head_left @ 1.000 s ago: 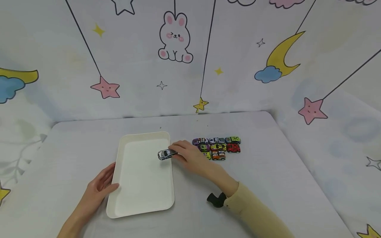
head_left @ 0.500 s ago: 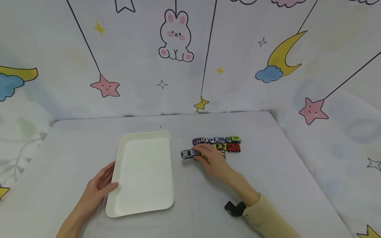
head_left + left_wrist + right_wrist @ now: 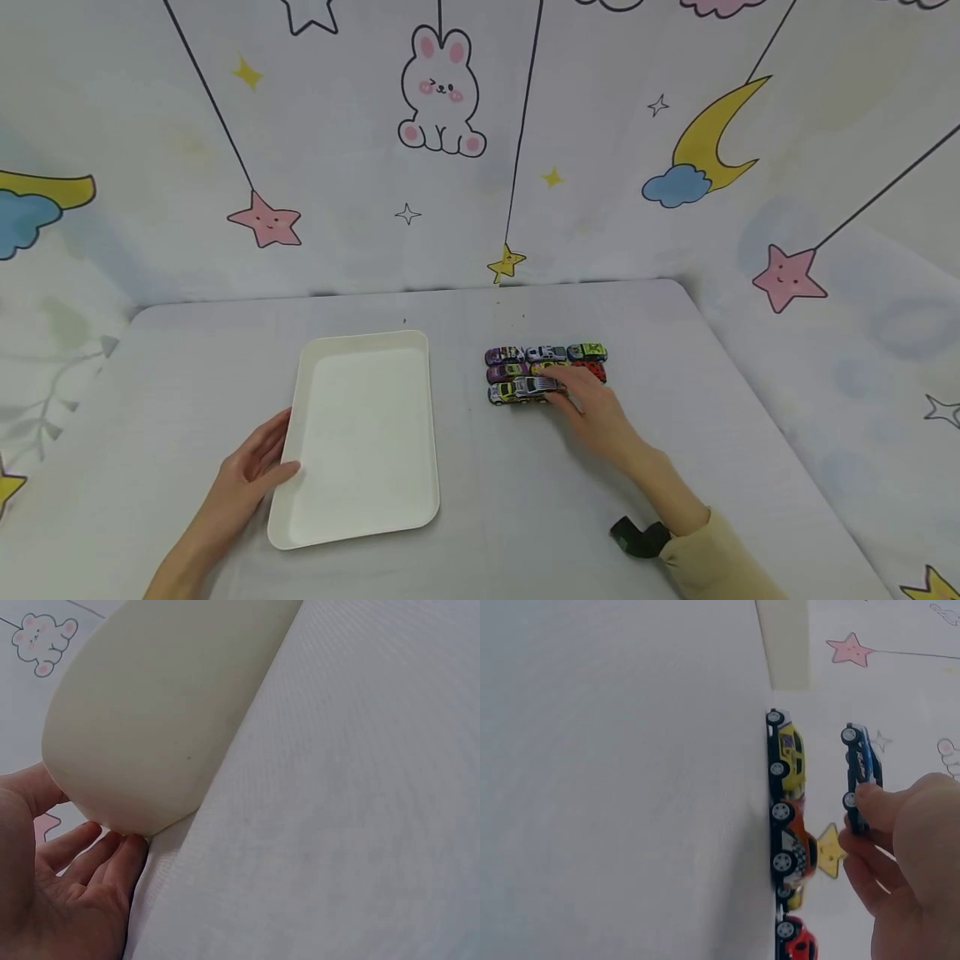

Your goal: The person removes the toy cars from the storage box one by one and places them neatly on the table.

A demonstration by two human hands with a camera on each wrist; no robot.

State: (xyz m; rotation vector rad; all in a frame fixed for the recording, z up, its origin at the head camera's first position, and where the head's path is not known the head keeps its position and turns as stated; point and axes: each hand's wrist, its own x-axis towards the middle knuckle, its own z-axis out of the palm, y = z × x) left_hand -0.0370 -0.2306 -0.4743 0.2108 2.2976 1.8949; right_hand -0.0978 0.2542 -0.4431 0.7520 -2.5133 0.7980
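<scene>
In the head view my right hand (image 3: 600,417) pinches a small silver-and-black toy car (image 3: 531,386) by its rear end. The car is raised above the front row of a group of toy cars, and in the right wrist view a blue stripe shows along its side. Below it there stand a yellow toy car (image 3: 789,754) and an orange one (image 3: 799,836). My left hand (image 3: 243,475) grips the left edge of a white tray (image 3: 360,450), thumb over the rim and fingers against the outer side. Nothing lies in the tray.
Tightly packed rows hold a purple car (image 3: 506,356), a white one (image 3: 546,354), a green one (image 3: 587,352) and several others. All stand right of the tray on a white cloth (image 3: 510,517). A printed backdrop (image 3: 337,167) rises behind the table.
My right hand has carried the silver-and-black car rightward, from over the tray's right rim to above the front row of cars. The left hand and tray have stayed put.
</scene>
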